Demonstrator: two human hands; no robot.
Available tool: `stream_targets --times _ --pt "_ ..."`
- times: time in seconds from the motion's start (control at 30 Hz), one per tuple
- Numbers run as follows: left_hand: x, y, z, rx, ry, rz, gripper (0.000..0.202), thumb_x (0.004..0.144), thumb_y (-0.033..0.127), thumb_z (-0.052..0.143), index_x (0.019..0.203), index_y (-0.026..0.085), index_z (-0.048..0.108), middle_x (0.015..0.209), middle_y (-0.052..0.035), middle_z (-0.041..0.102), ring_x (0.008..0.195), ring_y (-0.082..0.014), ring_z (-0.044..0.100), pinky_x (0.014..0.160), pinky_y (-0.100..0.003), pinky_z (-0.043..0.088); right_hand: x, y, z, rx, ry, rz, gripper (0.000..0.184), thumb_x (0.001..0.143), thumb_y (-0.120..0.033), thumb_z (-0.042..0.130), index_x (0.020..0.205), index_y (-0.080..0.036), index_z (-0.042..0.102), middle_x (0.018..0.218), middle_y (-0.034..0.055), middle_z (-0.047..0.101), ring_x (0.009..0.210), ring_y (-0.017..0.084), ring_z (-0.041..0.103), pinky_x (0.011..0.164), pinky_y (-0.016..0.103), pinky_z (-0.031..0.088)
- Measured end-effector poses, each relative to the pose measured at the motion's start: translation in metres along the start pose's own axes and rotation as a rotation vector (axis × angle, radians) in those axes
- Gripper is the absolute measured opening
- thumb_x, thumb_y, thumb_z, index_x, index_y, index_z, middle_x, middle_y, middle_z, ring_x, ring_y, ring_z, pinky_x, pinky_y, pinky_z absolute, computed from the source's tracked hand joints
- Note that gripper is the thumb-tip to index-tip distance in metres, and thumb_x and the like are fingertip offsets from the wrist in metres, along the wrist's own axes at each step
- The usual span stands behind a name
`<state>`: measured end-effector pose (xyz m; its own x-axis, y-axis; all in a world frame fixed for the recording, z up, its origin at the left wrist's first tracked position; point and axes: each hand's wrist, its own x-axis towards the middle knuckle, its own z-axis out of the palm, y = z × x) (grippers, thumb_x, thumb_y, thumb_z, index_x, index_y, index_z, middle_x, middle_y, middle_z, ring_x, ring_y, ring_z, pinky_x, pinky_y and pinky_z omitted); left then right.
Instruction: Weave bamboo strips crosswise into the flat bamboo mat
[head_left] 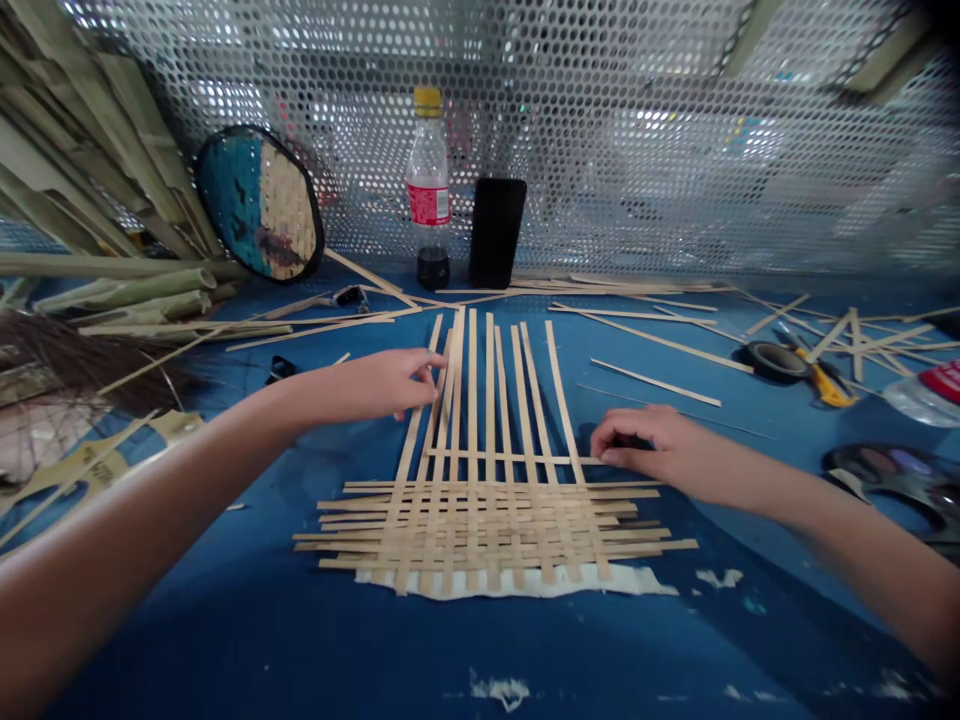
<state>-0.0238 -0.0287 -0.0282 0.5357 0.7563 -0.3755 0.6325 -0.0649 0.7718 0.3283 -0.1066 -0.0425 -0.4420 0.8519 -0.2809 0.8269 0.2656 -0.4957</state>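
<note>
A loose open weave of pale bamboo strips (491,530) lies on the blue table, with long lengthwise strips fanning away from me. A white tape-like band (525,582) runs under its near edge. My right hand (649,445) is closed, pinching the right end of a thin crosswise bamboo strip (544,460) that passes among the lengthwise strips just beyond the woven part. At the far left of the weave, my left hand (409,382) has its thumb and fingers bent together on a lengthwise bamboo strip (435,420).
Behind stand a cola bottle (428,200), a black phone (497,232) and a round woven panel (259,203) against perforated metal. Bamboo poles (112,130) fill the left. Black tape (778,361), a yellow cutter (829,385) and loose strips (660,340) lie right.
</note>
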Motion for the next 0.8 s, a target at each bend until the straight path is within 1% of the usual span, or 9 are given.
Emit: stream_targets --times 0.03,0.1,0.13,0.2,0.27,0.37,0.5,0.67,0.8 --pt "-0.002 0.002 -0.001 0.012 0.061 -0.02 0.058 0.082 0.04 0.065 0.137 0.026 0.05 0.13 -0.0103 0.061 0.093 -0.0232 0.069 0.062 -0.021 0.052 -0.001 -0.001 0.001 -0.011 0.004 0.002 0.03 0.094 -0.048 0.045 0.092 -0.027 0.067 0.098 0.0063 0.067 0.098 0.027 0.056 0.086 0.046 0.04" --pt "-0.007 0.006 -0.002 -0.051 0.088 -0.076 0.061 0.08 0.041 0.068 0.136 0.027 0.052 0.151 -0.0096 0.043 0.118 -0.03 0.059 0.074 -0.024 0.054 -0.003 -0.003 0.003 -0.029 0.023 0.007 0.029 0.094 -0.046 0.044 0.093 -0.027 0.066 0.098 0.0055 0.067 0.099 0.026 0.055 0.09 0.048 0.037" --pt "-0.009 0.009 0.0 -0.119 0.077 -0.094 0.061 0.078 0.041 0.069 0.136 0.027 0.053 0.156 -0.0088 0.036 0.128 -0.0323 0.052 0.079 -0.026 0.054 -0.005 -0.003 0.004 -0.034 0.033 0.006 0.028 0.094 -0.046 0.044 0.093 -0.027 0.066 0.098 0.0052 0.067 0.098 0.026 0.055 0.092 0.049 0.036" --pt "-0.013 0.016 0.004 -0.298 0.056 -0.089 0.059 0.077 0.038 0.07 0.133 0.026 0.054 0.158 -0.0088 0.032 0.138 -0.0336 0.04 0.085 -0.031 0.054 -0.006 -0.003 0.006 -0.038 0.042 0.007 0.028 0.094 -0.046 0.045 0.094 -0.027 0.066 0.097 0.0053 0.066 0.096 0.025 0.055 0.094 0.049 0.035" --pt "-0.015 0.024 0.009 -0.481 0.059 -0.083 0.053 0.079 0.035 0.069 0.128 0.024 0.056 0.158 -0.0108 0.032 0.141 -0.0337 0.036 0.089 -0.035 0.055 -0.008 -0.002 0.008 -0.042 0.05 0.027 0.029 0.094 -0.048 0.044 0.094 -0.027 0.065 0.097 0.0057 0.066 0.095 0.026 0.055 0.093 0.05 0.035" --pt "-0.017 0.036 0.016 -0.66 0.117 -0.152 0.046 0.08 0.035 0.068 0.123 0.022 0.055 0.156 -0.0134 0.032 0.141 -0.035 0.034 0.092 -0.041 0.054 -0.009 0.0 0.01 -0.038 0.062 0.035 0.03 0.094 -0.048 0.044 0.094 -0.027 0.065 0.097 0.0063 0.065 0.095 0.026 0.054 0.092 0.049 0.036" --pt "-0.017 0.043 0.023 -0.787 0.172 -0.209 0.037 0.083 0.036 0.065 0.115 0.021 0.054 0.151 -0.0143 0.037 0.135 -0.0344 0.041 0.092 -0.043 0.054 -0.01 0.0 0.011 -0.028 0.067 0.001 0.03 0.095 -0.047 0.043 0.093 -0.026 0.064 0.099 0.0071 0.064 0.094 0.026 0.053 0.088 0.048 0.037" --pt "-0.016 0.037 0.022 -0.84 0.142 -0.192 0.03 0.083 0.035 0.063 0.108 0.02 0.054 0.145 -0.0152 0.043 0.126 -0.0327 0.049 0.09 -0.043 0.054 -0.011 -0.001 0.01 -0.019 0.042 0.05 0.031 0.095 -0.05 0.042 0.093 -0.027 0.063 0.101 0.007 0.063 0.095 0.027 0.052 0.087 0.048 0.038" --pt "-0.019 0.038 0.023 -0.743 0.192 -0.205 0.038 0.08 0.04 0.067 0.111 0.021 0.055 0.148 -0.0146 0.04 0.133 -0.0351 0.041 0.089 -0.043 0.053 -0.012 0.002 0.012 -0.032 0.056 0.03 0.031 0.095 -0.05 0.042 0.094 -0.027 0.063 0.101 0.0071 0.063 0.09 0.025 0.053 0.085 0.047 0.039"
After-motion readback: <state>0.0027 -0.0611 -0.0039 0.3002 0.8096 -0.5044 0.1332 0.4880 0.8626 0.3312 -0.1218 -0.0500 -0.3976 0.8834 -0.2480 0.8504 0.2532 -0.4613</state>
